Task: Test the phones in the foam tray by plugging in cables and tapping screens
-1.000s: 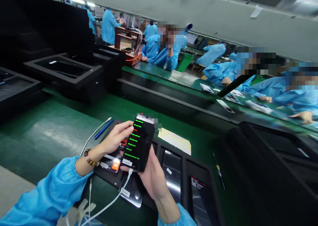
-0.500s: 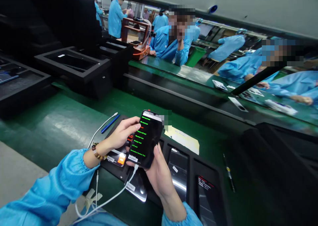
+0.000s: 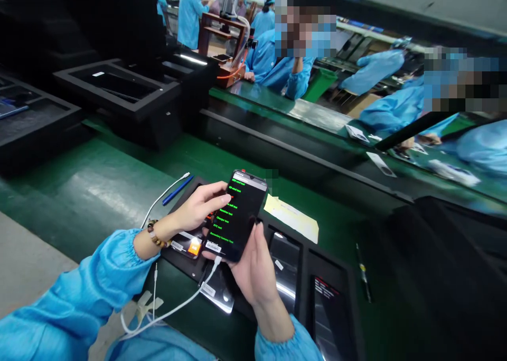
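Note:
A black smartphone point(image 3: 241, 218) is held up over the tray, its screen showing a list of green test lines and one red line. My right hand point(image 3: 253, 266) cradles it from below and along its right edge. At its left side is my left hand point(image 3: 202, 205), closed on that edge, with the thumb over the screen by the red line. A white charging cable point(image 3: 186, 303) is plugged into the phone's bottom end. Beneath it, the black foam tray point(image 3: 304, 276) holds several other phones, including one point(image 3: 285, 266) with a small white label.
A blue pen point(image 3: 177, 190) and a white cable plug point(image 3: 186, 176) lie left of the tray. Yellowish paper point(image 3: 291, 218) sits behind it, and a dark pen point(image 3: 363, 274) to the right. Black foam trays point(image 3: 119, 86) stand at left. Co-workers in blue point(image 3: 261, 52) sit beyond the divider.
The view has tilted and shifted slightly. My left thumb has slid a little further over the screen, by the red line. Both hands keep the phone.

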The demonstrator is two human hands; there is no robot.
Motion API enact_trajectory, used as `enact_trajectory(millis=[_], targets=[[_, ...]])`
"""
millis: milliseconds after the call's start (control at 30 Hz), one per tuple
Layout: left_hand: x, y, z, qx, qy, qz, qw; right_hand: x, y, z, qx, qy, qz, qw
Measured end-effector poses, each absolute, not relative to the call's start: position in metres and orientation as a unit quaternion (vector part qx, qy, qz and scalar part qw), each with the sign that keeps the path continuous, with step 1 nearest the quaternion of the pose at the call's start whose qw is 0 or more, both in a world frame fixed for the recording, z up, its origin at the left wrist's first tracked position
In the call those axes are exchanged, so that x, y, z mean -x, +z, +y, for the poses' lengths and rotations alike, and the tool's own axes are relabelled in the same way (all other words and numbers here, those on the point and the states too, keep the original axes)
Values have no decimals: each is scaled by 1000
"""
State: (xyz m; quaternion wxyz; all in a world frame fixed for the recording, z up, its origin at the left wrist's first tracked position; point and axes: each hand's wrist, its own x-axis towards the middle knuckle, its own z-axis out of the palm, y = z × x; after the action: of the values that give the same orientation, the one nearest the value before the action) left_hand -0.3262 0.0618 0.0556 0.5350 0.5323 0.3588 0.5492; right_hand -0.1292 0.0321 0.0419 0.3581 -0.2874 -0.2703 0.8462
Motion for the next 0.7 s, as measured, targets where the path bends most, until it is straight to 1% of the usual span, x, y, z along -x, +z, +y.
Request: enact_trajectory(millis=[100,233,267,333,400,467,567,633,700], targets=[[333,64,55,-568,512,379,521,127,50,34,250,870,-241,350],[343,84,18,-598,456,494,436,124,61,35,193,876,-224,381],[342,88,4,-597,432,520,433,124,63,35,179,873,-222,395],[336,90,-24,-609,342,536,474,125,66,36,158,866,-216,422],[324,86,-46,-605,280,535,519,129,67,35,147,865,-208,433],[307,75,-60,-576,281,525,559,134,67,33,143,872,-206,421],[282,56,-64,-514,342,522,588,141,64,30,143,877,-210,407],[271,50,-63,-483,374,533,585,147,62,28,148,872,-208,417],[266,53,-63,-476,383,559,561,154,62,26,152,857,-208,447]])
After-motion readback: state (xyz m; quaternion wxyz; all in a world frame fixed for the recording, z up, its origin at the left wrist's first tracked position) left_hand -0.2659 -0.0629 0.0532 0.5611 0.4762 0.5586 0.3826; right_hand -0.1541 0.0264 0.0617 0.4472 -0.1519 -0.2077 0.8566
